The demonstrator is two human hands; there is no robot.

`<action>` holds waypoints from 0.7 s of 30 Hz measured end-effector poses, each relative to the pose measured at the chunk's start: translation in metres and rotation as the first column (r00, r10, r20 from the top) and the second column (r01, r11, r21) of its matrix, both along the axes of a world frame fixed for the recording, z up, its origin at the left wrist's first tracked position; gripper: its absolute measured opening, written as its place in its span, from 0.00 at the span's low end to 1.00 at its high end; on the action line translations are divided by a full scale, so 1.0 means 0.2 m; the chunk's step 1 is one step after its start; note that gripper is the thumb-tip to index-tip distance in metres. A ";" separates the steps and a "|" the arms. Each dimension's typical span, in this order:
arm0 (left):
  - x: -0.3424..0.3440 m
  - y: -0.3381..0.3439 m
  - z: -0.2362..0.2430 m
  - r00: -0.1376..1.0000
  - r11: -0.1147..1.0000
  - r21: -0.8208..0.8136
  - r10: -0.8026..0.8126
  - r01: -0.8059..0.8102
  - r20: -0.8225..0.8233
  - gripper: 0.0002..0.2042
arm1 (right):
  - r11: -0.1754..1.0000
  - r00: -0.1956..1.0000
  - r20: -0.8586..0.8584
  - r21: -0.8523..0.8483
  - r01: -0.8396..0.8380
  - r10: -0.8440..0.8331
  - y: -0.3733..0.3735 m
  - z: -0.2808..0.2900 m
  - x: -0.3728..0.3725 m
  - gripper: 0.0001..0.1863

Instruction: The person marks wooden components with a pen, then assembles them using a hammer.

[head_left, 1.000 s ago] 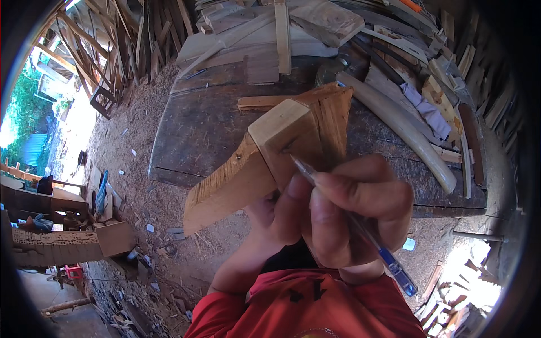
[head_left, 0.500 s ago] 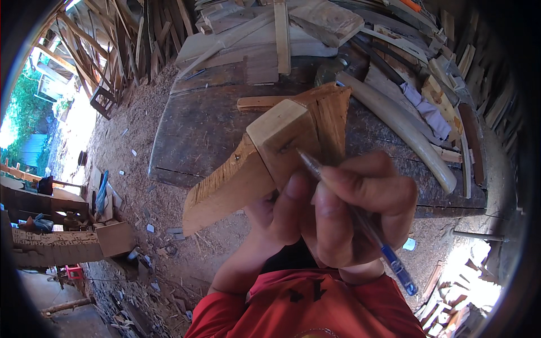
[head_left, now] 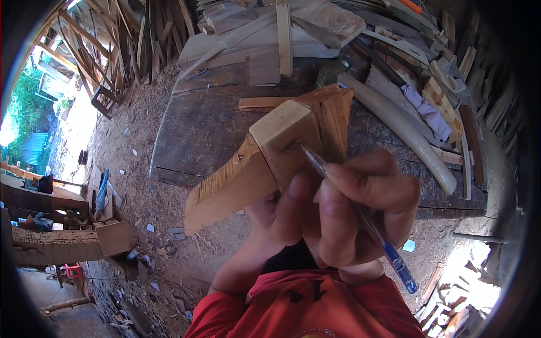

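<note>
Two hands at work — pinching a clear, blue-ended pen (head_left: 393,262) between thumb and fingers of the right hand (head_left: 375,208), and gripping a wooden block (head_left: 284,127) with the left hand (head_left: 284,219), partly hidden below it. Holding the block before the chest, with a rough-edged left wing (head_left: 228,188) slanting off one side and a right wing (head_left: 333,121) off the other. Aiming the pen's tip close beside a dark mark on the block's flat face; not showing clearly whether touching or hovering.

Wanting, in my judgement, a firm left grip, a pinch near the tip and a light, slow stroke — bracing the right fingers against the wood for steadiness, and minding the left thumb just below. Probably risking a skid if letting the block tip under the uneven wings.

Looking outward, facing a dark bench (head_left: 197,135), with a short stick (head_left: 256,104) just past the block, a long curved timber (head_left: 403,132) to the right and pale boards (head_left: 307,48) along the far side. Overlooking, farther left, a floor (head_left: 135,141) strewn with shavings.
</note>
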State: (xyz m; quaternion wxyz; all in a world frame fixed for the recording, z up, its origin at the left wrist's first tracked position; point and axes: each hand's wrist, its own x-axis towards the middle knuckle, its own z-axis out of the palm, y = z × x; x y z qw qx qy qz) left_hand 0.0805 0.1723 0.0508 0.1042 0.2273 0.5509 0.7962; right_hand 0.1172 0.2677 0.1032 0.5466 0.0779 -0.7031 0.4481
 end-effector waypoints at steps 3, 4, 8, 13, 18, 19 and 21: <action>-0.06 0.05 -0.07 0.994 0.997 0.077 -0.008 0.016 -0.109 0.19 | 1.000 1.000 -0.010 0.018 0.002 -0.002 0.00 0.00 -0.01 0.08; -0.07 0.06 -0.09 0.987 0.993 0.116 -0.011 0.030 -0.159 0.19 | 1.000 1.000 -0.018 0.001 0.002 -0.002 0.00 -0.01 -0.01 0.08; -0.08 0.06 -0.15 0.983 0.981 0.188 -0.007 0.042 -0.182 0.19 | 1.000 1.000 0.007 0.019 -0.002 0.002 0.00 0.00 0.00 0.08; -0.07 0.04 -0.14 0.986 0.989 0.144 -0.002 0.026 -0.166 0.19 | 1.000 1.000 -0.003 -0.006 -0.005 0.005 0.00 -0.01 0.00 0.08; -0.08 0.04 -0.14 0.982 0.990 0.119 -0.052 0.075 -0.179 0.19 | 1.000 1.000 0.007 -0.013 -0.001 0.001 0.00 0.00 0.00 0.08; -0.08 0.04 -0.14 0.981 0.989 0.127 -0.051 0.076 -0.187 0.19 | 1.000 1.000 0.006 0.012 -0.001 0.001 0.00 0.00 0.00 0.08; -0.08 0.04 -0.14 0.974 0.994 0.104 -0.021 0.045 -0.225 0.18 | 0.999 1.000 0.004 0.037 0.000 -0.001 0.00 0.01 0.00 0.07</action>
